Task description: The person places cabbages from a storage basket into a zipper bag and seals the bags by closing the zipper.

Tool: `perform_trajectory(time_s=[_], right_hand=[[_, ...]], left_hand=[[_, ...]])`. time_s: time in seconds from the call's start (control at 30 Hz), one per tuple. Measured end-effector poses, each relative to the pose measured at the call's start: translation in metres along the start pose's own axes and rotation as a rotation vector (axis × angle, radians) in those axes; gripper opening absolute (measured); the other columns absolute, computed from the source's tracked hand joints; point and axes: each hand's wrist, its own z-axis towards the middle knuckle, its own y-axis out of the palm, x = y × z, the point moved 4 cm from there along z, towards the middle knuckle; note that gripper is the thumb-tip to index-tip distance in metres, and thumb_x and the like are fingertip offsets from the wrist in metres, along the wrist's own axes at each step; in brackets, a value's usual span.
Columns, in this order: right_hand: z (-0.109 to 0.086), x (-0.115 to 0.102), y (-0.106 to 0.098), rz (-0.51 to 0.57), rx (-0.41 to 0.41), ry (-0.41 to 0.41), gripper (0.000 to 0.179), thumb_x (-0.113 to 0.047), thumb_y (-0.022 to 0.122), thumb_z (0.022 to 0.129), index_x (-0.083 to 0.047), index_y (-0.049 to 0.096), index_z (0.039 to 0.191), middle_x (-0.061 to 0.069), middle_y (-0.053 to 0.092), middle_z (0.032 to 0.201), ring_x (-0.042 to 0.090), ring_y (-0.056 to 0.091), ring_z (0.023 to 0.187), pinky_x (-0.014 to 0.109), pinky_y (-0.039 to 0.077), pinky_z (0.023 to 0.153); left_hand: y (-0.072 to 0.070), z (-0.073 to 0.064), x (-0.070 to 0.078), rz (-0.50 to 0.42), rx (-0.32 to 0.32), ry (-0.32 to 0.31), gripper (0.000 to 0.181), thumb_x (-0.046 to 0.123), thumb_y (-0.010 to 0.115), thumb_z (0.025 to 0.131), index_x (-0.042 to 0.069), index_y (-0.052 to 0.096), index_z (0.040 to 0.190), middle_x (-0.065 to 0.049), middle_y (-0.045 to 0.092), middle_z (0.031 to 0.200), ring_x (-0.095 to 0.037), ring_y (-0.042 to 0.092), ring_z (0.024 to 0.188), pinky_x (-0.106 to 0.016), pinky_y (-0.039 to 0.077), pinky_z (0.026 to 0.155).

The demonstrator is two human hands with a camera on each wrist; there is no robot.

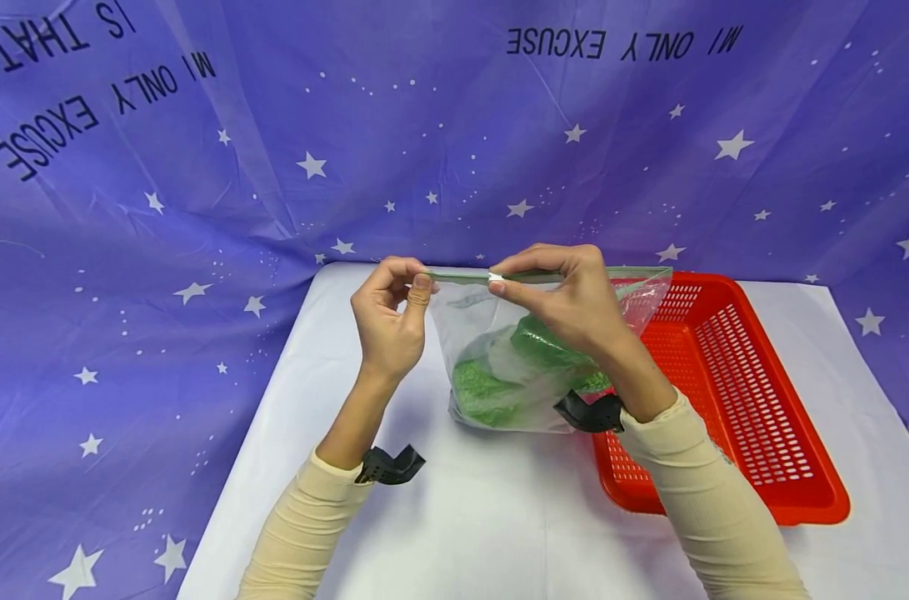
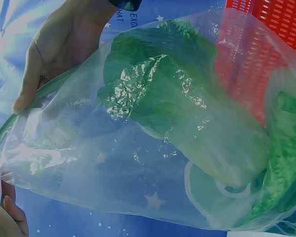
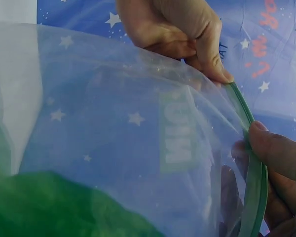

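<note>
A clear zip bag (image 1: 454, 312) with a green zip strip (image 1: 461, 276) along its mouth is held up over the table. Leafy green vegetables (image 2: 138, 74) lie inside it; one has a long pale stalk like Chinese cabbage. At the bag's left top corner, my left hand (image 1: 390, 321) pinches the strip between thumb and fingers. Farther right along that strip, my right hand (image 1: 574, 292) pinches it too, a small white spot showing at its fingertips. The right wrist view shows the right thumb (image 3: 276, 148) pressed on the strip, close to the left hand (image 3: 187, 29).
A red perforated plastic basket (image 1: 787, 400) stands on the white tabletop (image 1: 484, 517), behind and right of the bag, partly hidden by my right forearm. A purple cloth with stars (image 1: 424, 108) hangs behind the table. Each wrist carries a black mount (image 1: 394, 465).
</note>
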Motion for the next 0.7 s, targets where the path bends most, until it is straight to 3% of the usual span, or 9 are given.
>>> perform_trajectory(time_s=[0.27,0.43,0.5,0.7], right_hand=[[-0.005,0.002,-0.020,-0.049,0.038,0.003,0.013,-0.005,0.083,0.077,-0.008,0.080,0.089,0.004,0.073,0.085,0.016,0.067,0.085,0.025,0.051,0.064],[-0.009,0.002,-0.034,-0.084,0.047,0.043,0.013,-0.006,0.083,0.077,-0.009,0.080,0.089,0.004,0.073,0.087,0.015,0.068,0.091,0.024,0.053,0.070],[-0.011,0.002,-0.039,-0.059,0.047,0.062,0.013,-0.004,0.082,0.077,-0.006,0.080,0.090,0.006,0.073,0.088,0.017,0.069,0.086,0.026,0.055,0.072],[-0.017,0.005,-0.058,-0.052,0.067,0.102,0.015,-0.001,0.081,0.077,-0.002,0.078,0.092,0.007,0.072,0.087,0.016,0.066,0.067,0.021,0.051,0.055]], left_hand=[[-0.006,0.001,-0.003,-0.010,0.046,-0.006,0.010,-0.005,0.063,0.091,-0.012,0.059,0.086,-0.010,0.061,0.077,-0.015,0.063,0.066,-0.026,0.049,0.059],[-0.010,0.002,-0.004,-0.021,0.054,-0.002,0.011,-0.004,0.063,0.091,-0.013,0.058,0.086,-0.011,0.061,0.076,-0.015,0.062,0.066,-0.026,0.049,0.060],[-0.012,0.002,-0.005,-0.025,0.060,-0.004,0.012,-0.004,0.063,0.091,-0.013,0.058,0.086,-0.010,0.061,0.076,-0.015,0.062,0.066,-0.026,0.049,0.060],[-0.020,0.003,-0.011,-0.021,0.092,-0.019,0.015,-0.002,0.064,0.091,-0.015,0.058,0.086,-0.005,0.061,0.076,-0.014,0.062,0.065,-0.026,0.050,0.061]])
